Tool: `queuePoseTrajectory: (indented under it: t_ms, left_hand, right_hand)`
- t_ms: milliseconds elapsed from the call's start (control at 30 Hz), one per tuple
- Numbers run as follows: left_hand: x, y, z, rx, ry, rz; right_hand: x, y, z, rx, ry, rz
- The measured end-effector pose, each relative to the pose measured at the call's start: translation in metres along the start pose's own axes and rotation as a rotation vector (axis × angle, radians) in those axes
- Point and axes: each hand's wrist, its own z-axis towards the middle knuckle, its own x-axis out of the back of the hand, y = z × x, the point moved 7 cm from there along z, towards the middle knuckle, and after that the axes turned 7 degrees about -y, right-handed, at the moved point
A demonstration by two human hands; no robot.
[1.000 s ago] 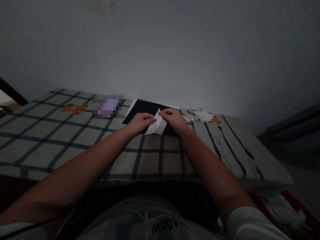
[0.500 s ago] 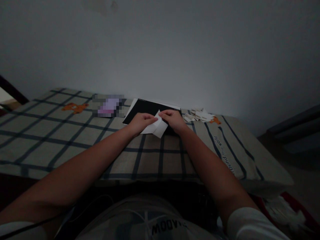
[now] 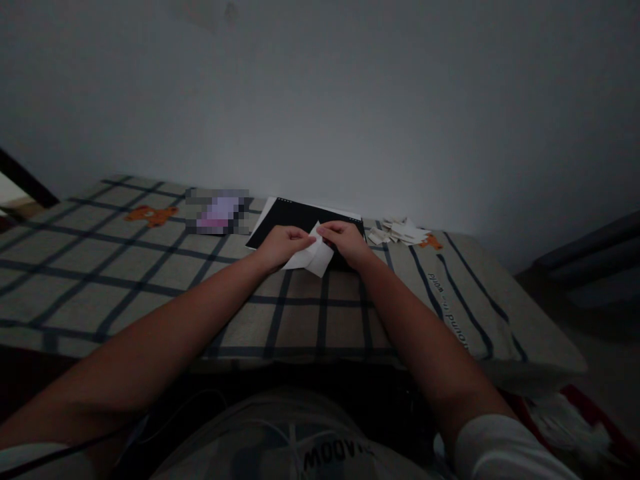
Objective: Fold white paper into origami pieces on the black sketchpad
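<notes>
- Near flap of folded white paper [image 3: 319, 259] swung toward 6 o'clock over the last second; paper seen against black notebook [image 3: 295, 219], its near side.
- Left hand [image 3: 281, 247]: closed pinch, paper's 9 o'clock side.
- Right hand [image 3: 349, 241]: closed pinch, paper's 1 o'clock corner.
- Paper scraps [image 3: 406, 232]: apart, toward 3 o'clock.

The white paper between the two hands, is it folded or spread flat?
Folded, at least partly: a crease shows across the white paper, and its parts tilt differently. The left hand and right hand pinch it.
</notes>
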Motion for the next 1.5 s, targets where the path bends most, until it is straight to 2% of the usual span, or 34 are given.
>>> queuePoseTrajectory:
  t_ms: [233,500,667,900,1100,1267,1500]
  left_hand:
    - [-0.003,0.003,-0.002,0.018,-0.053,-0.112]
    - [-0.006,0.002,-0.002,0.038,-0.123,-0.104]
    - [-0.006,0.003,-0.001,0.010,-0.127,-0.065]
    - [-0.005,0.001,0.000,-0.028,-0.132,-0.021]
    - [-0.007,0.005,-0.001,-0.049,-0.152,0.017]
    - [-0.003,0.005,0.000,-0.063,-0.125,0.067]
    - [0.007,-0.003,0.003,-0.055,0.017,0.021]
  right_hand:
    - [-0.003,-0.005,-0.003,0.021,-0.016,0.091]
    - [-0.002,0.003,-0.001,-0.030,-0.006,0.145]
    - [-0.004,0.012,0.004,-0.028,-0.022,0.215]
    - [-0.002,-0.001,0.002,0.048,0.007,0.027]
    - [-0.001,-0.003,0.003,0.077,0.066,0.078]
    - [-0.001,0.001,0.004,0.047,0.059,0.092]
    - [0.004,0.001,0.000,0.020,-0.025,-0.035]
